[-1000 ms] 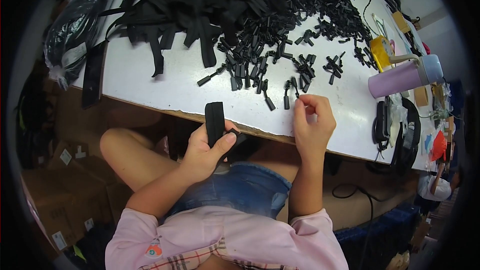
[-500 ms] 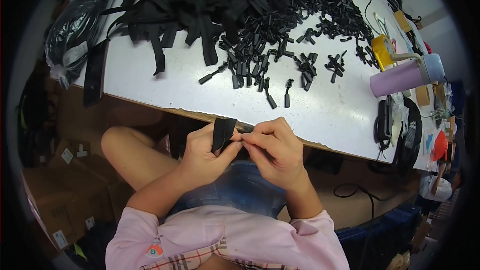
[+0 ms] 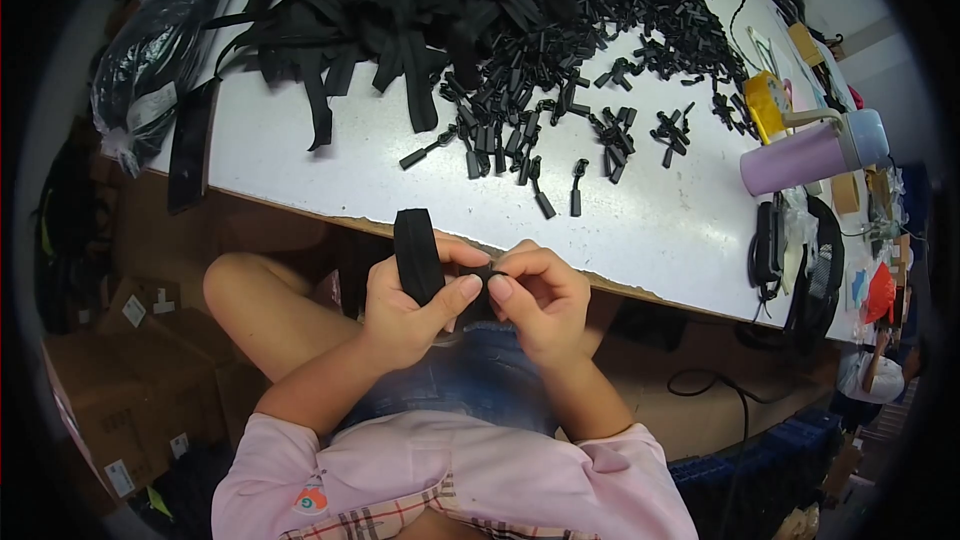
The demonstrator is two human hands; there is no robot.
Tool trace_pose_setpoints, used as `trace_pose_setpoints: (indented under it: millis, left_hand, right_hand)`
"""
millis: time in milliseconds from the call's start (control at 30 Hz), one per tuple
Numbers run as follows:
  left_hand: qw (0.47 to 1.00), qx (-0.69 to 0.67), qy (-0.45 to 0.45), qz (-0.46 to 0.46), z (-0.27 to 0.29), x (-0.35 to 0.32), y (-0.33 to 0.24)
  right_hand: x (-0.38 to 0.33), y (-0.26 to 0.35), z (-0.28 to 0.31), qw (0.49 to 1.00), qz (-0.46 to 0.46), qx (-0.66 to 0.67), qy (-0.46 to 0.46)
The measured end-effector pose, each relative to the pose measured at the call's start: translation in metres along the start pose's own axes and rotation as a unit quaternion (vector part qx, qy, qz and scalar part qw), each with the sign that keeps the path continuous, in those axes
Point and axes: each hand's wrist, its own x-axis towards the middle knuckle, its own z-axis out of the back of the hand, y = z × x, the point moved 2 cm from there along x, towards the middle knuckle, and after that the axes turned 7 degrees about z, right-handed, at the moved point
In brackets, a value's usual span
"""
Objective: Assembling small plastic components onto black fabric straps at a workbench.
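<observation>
A black zipper tape (image 3: 417,255) is gripped in my left hand (image 3: 408,315), with its loose part standing up over the knuckles. The tape's other end comes out between my left thumb and forefinger, just off the table's near edge. There my right hand (image 3: 545,308) pinches the same end, fingertips almost touching those of the left. Fingers cover most of this end, so I cannot tell if a slider is on it. Beyond my hands lie loose black zipper sliders with long pulls (image 3: 575,188), in a big heap spreading to the back right.
Many black zipper tapes (image 3: 350,10) are piled at the back left of the white table (image 3: 330,185). Clear plastic wrap (image 3: 150,60) lies at the left edge. A lilac bottle (image 3: 795,157) and a black pouch (image 3: 768,245) are at right. Cardboard boxes (image 3: 130,400) stand lower left.
The tape's loose part has swung up and left and now shows more length. My right hand has turned a little and moved slightly down, still pinching at the tape's end.
</observation>
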Motion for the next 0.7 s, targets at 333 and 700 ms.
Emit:
trace_pose_setpoints:
  millis: [333,700]
  left_hand:
    - [0.996,0.023,0.056,-0.069,-0.0013,0.0047,-0.0004]
    - [0.984,0.081,0.062,-0.144,-0.0045,0.0073,0.0018]
  right_hand:
    - [0.0011,-0.0006,0.0084,0.966,-0.196,0.154,0.064]
    - [0.0026,0.0018,0.0078,0.955,-0.217,0.196,0.046]
